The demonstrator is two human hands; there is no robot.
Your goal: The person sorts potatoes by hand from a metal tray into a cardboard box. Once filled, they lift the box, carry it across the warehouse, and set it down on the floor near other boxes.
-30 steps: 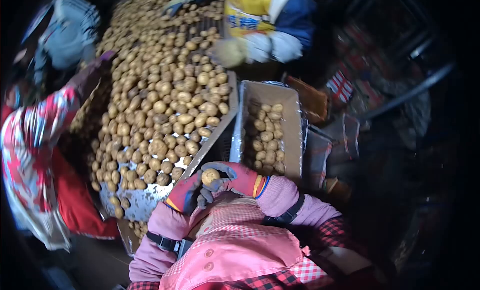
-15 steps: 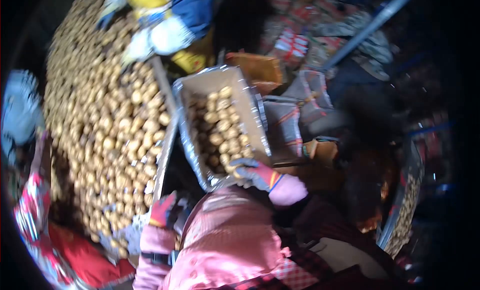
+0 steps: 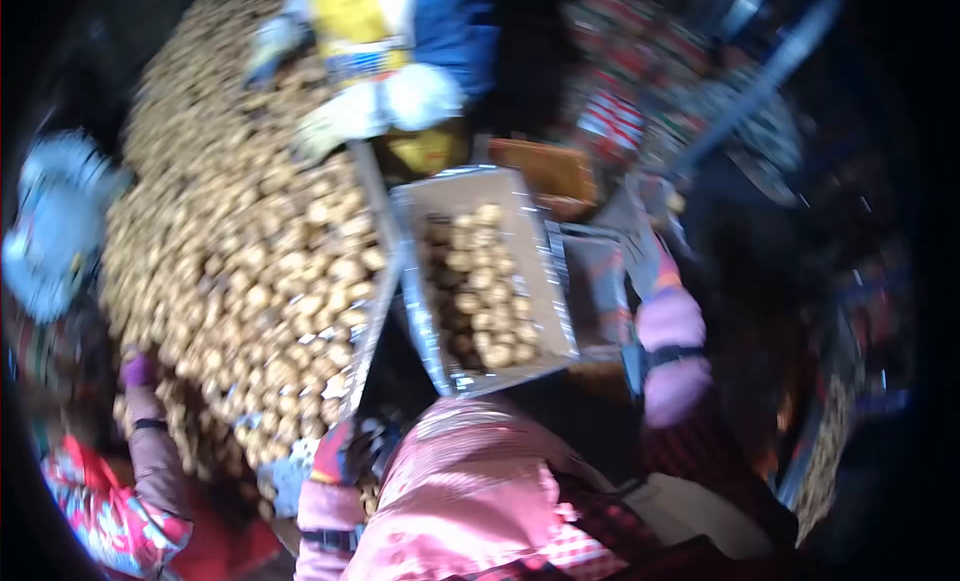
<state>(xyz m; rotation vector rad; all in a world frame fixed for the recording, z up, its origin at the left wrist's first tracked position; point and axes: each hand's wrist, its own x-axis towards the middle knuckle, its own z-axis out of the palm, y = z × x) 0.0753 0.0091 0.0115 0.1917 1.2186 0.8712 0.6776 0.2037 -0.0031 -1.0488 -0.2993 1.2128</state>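
Note:
My left hand, in a red and dark glove, is low beside the near end of the potato heap; its fingers are lost in shadow. My right hand, in a grey glove, stretches out over the grey crates at the right. Its fingers look extended, though smeared by motion. Just beyond them is a single potato, apart from the fingers as far as the blur shows. In front of my body stands a plastic-lined box partly filled with potatoes.
A wooden edge borders the heap. Across from me, a co-worker's gloved hand is at the potatoes; another co-worker's purple-gloved hand is at the left. An orange crate stands behind the box. A blue pole slants at upper right.
My right hand has left the near end of the lined box and swung right, over the grey crates. My left hand stays low by the heap. The whole view has shifted slightly.

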